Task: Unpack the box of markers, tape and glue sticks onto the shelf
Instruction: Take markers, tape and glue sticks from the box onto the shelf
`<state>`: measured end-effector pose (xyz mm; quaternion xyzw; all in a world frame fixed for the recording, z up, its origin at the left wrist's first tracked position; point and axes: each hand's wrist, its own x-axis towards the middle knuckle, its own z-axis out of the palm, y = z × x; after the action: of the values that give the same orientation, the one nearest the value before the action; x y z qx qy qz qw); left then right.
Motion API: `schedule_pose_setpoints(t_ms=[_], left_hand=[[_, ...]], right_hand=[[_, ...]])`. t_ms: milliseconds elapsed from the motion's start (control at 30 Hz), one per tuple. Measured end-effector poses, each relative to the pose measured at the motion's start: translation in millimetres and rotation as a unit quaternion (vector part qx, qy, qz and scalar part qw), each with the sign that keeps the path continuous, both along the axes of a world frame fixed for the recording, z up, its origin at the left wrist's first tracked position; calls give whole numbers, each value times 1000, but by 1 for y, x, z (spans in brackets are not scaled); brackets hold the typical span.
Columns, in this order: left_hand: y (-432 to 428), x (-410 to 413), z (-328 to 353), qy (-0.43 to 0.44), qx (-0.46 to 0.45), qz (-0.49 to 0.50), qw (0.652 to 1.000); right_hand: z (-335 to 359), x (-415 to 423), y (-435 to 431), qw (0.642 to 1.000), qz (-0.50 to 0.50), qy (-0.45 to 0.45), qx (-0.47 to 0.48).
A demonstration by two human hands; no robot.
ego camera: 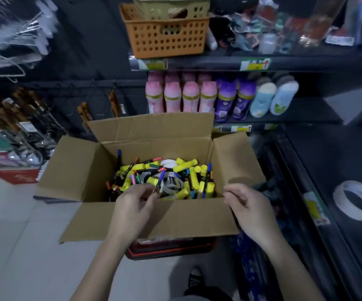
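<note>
Left hand (132, 205) over the box's (84, 166) near edge, fingers curled at a marker (161, 179); gripped or not, can't tell. Right hand (248, 206) loose and empty at the near-right corner. Glue sticks (185, 165) heaped inside. Tape roll (358, 200) on the right shelf (327, 161).

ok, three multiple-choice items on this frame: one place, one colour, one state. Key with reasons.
1. Where does the loose tape roll lie?
A) on the dark shelf at right
B) inside the box
C) on a flap of the box

2. What colour are the glue sticks in the box?
A) red
B) yellow
C) white

3. How do the box's flaps stand?
A) taped shut
B) folded shut
C) open

Key:
1 A, the roll lies flat on the shelf, apart from the box.
2 B, the thick capped sticks are bright yellow.
3 C, all four flaps are spread outward and the contents show.
</note>
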<state>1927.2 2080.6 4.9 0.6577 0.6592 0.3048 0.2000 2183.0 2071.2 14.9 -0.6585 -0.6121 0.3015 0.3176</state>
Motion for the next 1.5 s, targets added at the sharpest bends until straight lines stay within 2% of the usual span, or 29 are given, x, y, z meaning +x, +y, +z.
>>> schedule_pose_setpoints(t_ms=[300,567,667,833,933,1000,1233,1300,1433,1500], left_hand=[[58,-39,-19,16,-56,18,998],[119,-66,-53,70,-174,-114,976],[134,-48,-64,76,-245,-208,944],[149,-16,-96,103,-413,-332,842],[150,-5,-110,173,-436,-364,804],[149,-1,-115,196,-415,-383,801],[146,1,-124,222,-348,-385,825],[146,2,-122,205,-375,-385,818],[151,0,-119,119,-490,-374,778],[155,-3,-115,93,-518,-370,766]], right_hand=[[-29,-29,73,997,58,-4,-59],[-55,-60,101,988,58,-85,-112],[-60,-61,108,985,47,-103,-134],[-66,-55,114,977,30,-123,-173],[-69,-53,118,975,25,-130,-178],[-70,-53,119,976,18,-122,-182],[-73,-53,122,972,22,-112,-204],[-74,-54,125,971,26,-113,-209],[-76,-55,132,972,19,-107,-209],[-77,-54,135,972,13,-104,-210]])
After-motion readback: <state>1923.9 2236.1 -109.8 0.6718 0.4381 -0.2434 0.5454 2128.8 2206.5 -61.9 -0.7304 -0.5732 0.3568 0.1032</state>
